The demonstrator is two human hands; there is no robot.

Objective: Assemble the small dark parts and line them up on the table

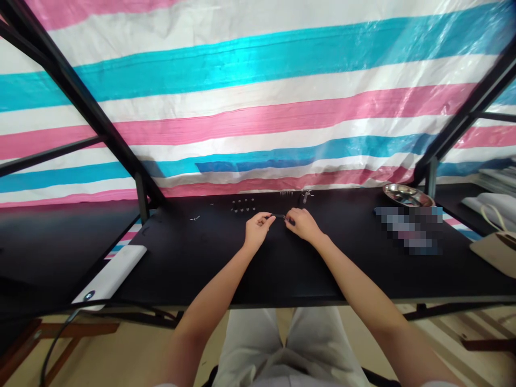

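Both my hands meet over the middle of the black table (181, 269), pinching a small thin dark piece (278, 216) between them. My left hand (258, 228) grips its left end with thumb and fingertips. At the right end, the fingers of my right hand (302, 223) close on it; what kind of piece it is I cannot make out. Behind my left hand lie several small metallic pieces (244, 205) in two rows. Farther back is a short row of small pieces (286, 193), and beside it a small item with white strands (306, 195).
A round metal tray (408, 195) stands at the back right, near a blurred-out object (411, 230). At the left edge lies a white power strip (110, 275) with a black cable. White scraps (195, 218) lie left of the rows. A striped plastic sheet (258, 118) hangs behind.
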